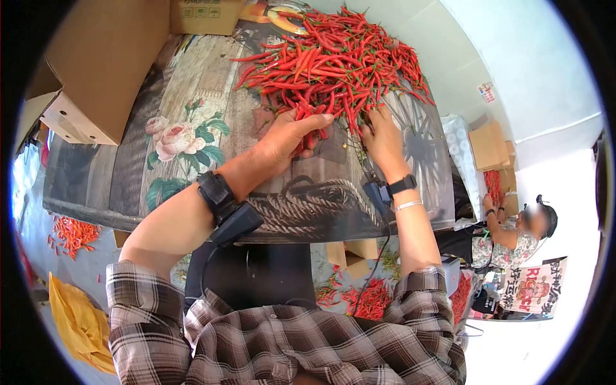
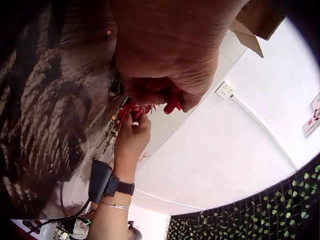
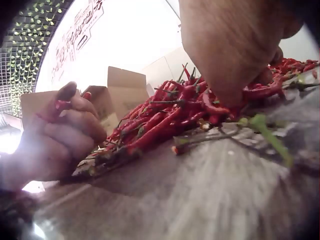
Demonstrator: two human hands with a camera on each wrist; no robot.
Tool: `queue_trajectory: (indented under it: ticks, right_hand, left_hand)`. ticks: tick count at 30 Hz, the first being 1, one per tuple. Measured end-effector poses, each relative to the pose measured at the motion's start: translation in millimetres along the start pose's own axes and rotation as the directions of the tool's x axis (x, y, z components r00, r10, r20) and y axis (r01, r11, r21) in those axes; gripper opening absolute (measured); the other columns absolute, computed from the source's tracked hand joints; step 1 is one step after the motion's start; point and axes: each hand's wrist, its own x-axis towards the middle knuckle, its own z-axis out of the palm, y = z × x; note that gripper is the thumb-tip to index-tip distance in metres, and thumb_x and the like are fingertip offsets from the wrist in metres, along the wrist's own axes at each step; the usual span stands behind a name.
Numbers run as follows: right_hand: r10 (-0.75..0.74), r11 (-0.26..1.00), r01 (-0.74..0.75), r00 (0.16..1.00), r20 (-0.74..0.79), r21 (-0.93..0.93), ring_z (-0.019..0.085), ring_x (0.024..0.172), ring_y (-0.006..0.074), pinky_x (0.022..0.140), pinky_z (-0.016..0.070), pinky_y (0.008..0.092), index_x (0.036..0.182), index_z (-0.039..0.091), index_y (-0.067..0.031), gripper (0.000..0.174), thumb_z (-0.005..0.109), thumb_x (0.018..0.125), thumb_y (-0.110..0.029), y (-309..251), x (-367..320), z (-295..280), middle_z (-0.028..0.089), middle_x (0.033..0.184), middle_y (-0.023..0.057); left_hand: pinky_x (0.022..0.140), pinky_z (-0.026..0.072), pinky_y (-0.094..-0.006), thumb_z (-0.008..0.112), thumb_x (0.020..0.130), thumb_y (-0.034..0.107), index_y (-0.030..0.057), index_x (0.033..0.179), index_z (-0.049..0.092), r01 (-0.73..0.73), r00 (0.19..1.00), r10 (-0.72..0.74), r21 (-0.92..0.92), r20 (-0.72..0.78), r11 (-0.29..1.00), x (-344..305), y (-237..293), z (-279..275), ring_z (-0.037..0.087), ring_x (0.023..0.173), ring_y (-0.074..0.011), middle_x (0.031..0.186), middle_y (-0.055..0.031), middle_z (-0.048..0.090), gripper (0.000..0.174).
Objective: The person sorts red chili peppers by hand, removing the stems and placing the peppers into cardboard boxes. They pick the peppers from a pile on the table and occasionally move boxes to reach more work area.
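A large pile of red chili peppers (image 1: 346, 64) with green stems covers the far side of the wood-patterned table (image 1: 256, 115). At its near edge my left hand (image 1: 285, 136) grips a few chili peppers (image 2: 172, 102), their red tips poking out past the fingers in the left wrist view. To the right of it, my right hand (image 1: 385, 142) reaches down into the pile's front edge, fingers curled at a red chili pepper (image 3: 215, 109). That hand's fingertips are partly hidden among the peppers. Loose stem bits (image 3: 260, 130) lie beneath it in the right wrist view.
A big cardboard box (image 1: 109, 64) stands on the table's left, and another box (image 1: 205, 16) at the back. Red peppers (image 1: 74, 234) and a yellow bag (image 1: 77, 321) lie on the floor. Another person (image 1: 507, 240) works by boxes at right. Cables run from both wrists.
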Motion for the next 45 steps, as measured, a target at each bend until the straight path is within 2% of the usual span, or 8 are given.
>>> queue_trajectory:
  ticks: [5,7,11,16,26,28,35,45]
  right_hand:
    - [0.175,0.935,-0.169,0.985,0.010,0.313,0.056,0.061,0.0258,0.056,0.0470,0.0370,0.096,0.055,-0.0035,0.017,0.059,0.080,-0.008,11.1,-10.7,-9.5,0.056,0.076,0.0121]
    - [0.377,0.523,-0.443,0.886,0.269,0.728,0.052,0.054,0.0120,0.049,0.0450,0.0271,0.095,0.058,-0.0009,0.014,0.058,0.085,-0.010,-0.7,-5.5,-28.2,0.059,0.071,0.0062]
    - [0.238,-0.031,-0.448,0.865,0.442,0.893,0.049,0.052,0.0065,0.046,0.0421,0.0210,0.094,0.059,-0.0002,0.012,0.057,0.089,-0.011,-32.9,-3.5,-44.1,0.055,0.070,-0.0010]
    - [0.146,-0.209,-0.469,0.853,0.502,0.858,0.044,0.051,0.0044,0.044,0.0374,0.0191,0.092,0.060,-0.0024,0.011,0.060,0.088,-0.013,-64.4,-5.0,-42.9,0.052,0.066,-0.0030]
    - [0.142,0.164,-0.435,0.899,0.415,0.885,0.044,0.052,0.0079,0.048,0.0364,0.0218,0.082,0.062,-0.0037,0.004,0.064,0.082,-0.007,-76.6,-11.2,-38.6,0.053,0.068,-0.0003]
    - [-0.080,0.865,0.137,0.987,-0.137,0.482,0.052,0.061,0.0211,0.056,0.0432,0.0307,0.083,0.060,-0.0021,0.005,0.061,0.079,-0.004,-77.7,-8.7,-41.3,0.057,0.079,0.0078]
    - [0.010,0.994,-0.028,0.985,-0.175,-0.104,0.058,0.091,0.0348,0.074,0.0458,0.0431,0.097,0.064,-0.0048,0.018,0.057,0.082,-0.013,-6.9,-9.3,-34.2,0.058,0.099,0.0139]
    - [0.229,0.969,-0.242,0.959,0.170,0.058,0.059,0.076,0.0407,0.066,0.0442,0.0478,0.077,0.061,-0.0003,0.029,0.061,0.079,-0.029,-26.4,10.4,-2.0,0.061,0.076,0.0221]
  left_hand:
    - [0.041,0.0343,-0.0210,0.068,0.080,0.024,0.0095,0.080,0.057,0.001,1.000,-0.001,0.004,-0.004,1.000,0.0,-1.9,-1.5,0.046,0.051,-0.0057,0.066,0.0008,0.052,0.019]
    - [0.042,0.0353,-0.0206,0.069,0.080,0.024,0.0095,0.080,0.057,0.004,1.000,-0.004,0.011,0.026,1.000,-0.2,-2.0,-2.8,0.046,0.052,-0.0055,0.067,0.0006,0.053,0.019]
    - [0.044,0.0360,-0.0201,0.069,0.080,0.024,0.0083,0.086,0.059,0.019,0.999,-0.022,0.079,0.039,0.997,1.2,-3.9,-2.6,0.047,0.052,-0.0053,0.068,0.0011,0.054,0.020]
    - [0.045,0.0365,-0.0199,0.069,0.079,0.023,0.0082,0.099,0.063,0.098,0.983,-0.129,0.221,0.130,0.970,-2.9,-4.0,-0.6,0.048,0.054,-0.0047,0.070,0.0020,0.055,0.025]
    - [0.041,0.0332,-0.0197,0.067,0.081,0.022,0.0079,0.092,0.062,0.060,0.958,-0.146,0.323,0.248,0.944,-4.1,-7.3,-1.2,0.045,0.049,-0.0041,0.067,0.0025,0.055,0.019]
    - [0.041,0.0322,-0.0202,0.066,0.082,0.022,0.0072,0.089,0.061,0.133,0.956,-0.195,0.265,0.220,0.955,-5.7,-6.4,-0.8,0.045,0.049,-0.0053,0.070,0.0005,0.057,0.017]
    - [0.040,0.0390,-0.0219,0.061,0.084,0.026,0.0052,0.087,0.059,0.122,0.984,-0.133,0.097,0.118,0.988,-3.1,-1.8,-1.7,0.054,0.054,-0.0096,0.074,-0.0045,0.061,0.021]
    - [0.042,0.0401,-0.0210,0.060,0.086,0.019,0.0081,0.092,0.053,0.104,0.988,-0.093,-0.086,0.127,0.991,4.2,-3.0,-9.7,0.057,0.061,-0.0104,0.076,-0.0030,0.060,0.014]
